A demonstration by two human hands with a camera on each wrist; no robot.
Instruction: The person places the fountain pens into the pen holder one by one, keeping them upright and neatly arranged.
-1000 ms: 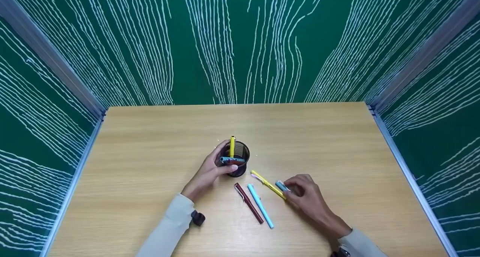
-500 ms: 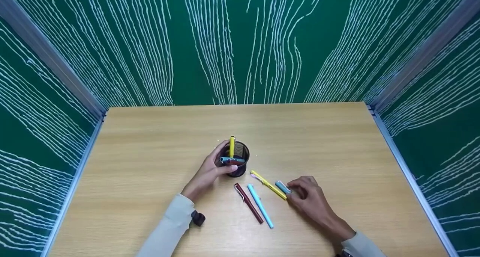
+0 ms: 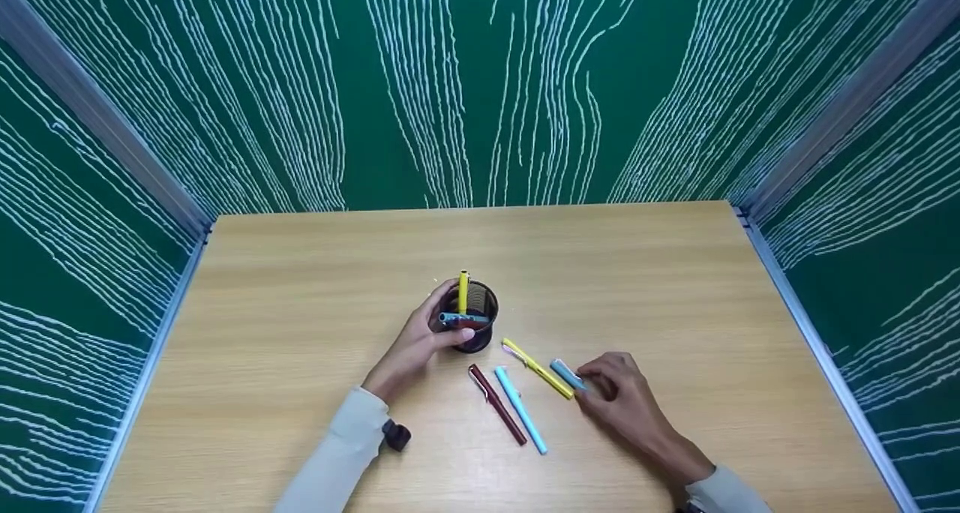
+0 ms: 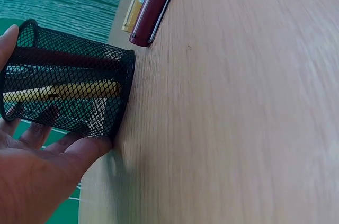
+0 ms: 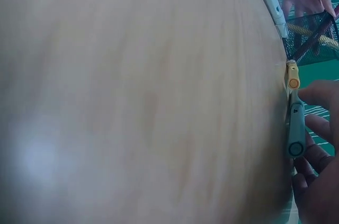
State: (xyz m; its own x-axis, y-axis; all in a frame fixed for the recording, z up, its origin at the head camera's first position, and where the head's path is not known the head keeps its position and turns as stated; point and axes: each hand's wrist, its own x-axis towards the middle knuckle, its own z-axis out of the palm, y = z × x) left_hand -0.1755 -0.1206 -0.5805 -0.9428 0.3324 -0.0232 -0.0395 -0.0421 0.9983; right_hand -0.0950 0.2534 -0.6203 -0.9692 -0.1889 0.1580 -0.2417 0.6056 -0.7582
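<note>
Left hand (image 3: 422, 340) is wrapped round the mesh cup (image 3: 480, 340), thumb across the near side, fingers round the other side. Cup is near mid-worktop (image 3: 315, 273), base down at the surface, roughly upright.

Right hand (image 3: 621, 397): fingers curled, thumb and forefinger apparently pinching the teal pen (image 3: 568, 374), contact partly hidden. Pen is down at the worktop on the near right of the cup, exposed end aimed roughly at it. Can't tell if any of it is lifted. Loose yellow pen (image 3: 538, 369) is just beside it; can't tell if they touch.

Handling, my read: pen is light, stiff, smooth plastic by the look. Slippery-ish, likely to roll or swivel if pinched off-centre. Best hold is mid-barrel, thumb opposite forefinger, keeping off the clip. Not fragile. Watch for catching the yellow one in the same pinch.

Cup: open wire mesh, probably light and stiff, thin wall may flex a bit if squeezed hard. Mesh should give decent friction. Hold round the wall, low; keep the thumb off the mouth. Pens inside, including an inner yellow pen (image 3: 463, 294) poking past the rim, probably make it a touch top-heavy.

Dark red pen (image 3: 497, 406) and light blue pen (image 3: 520, 410) lie loose, nearer the person. Same grip should suit both.
</note>
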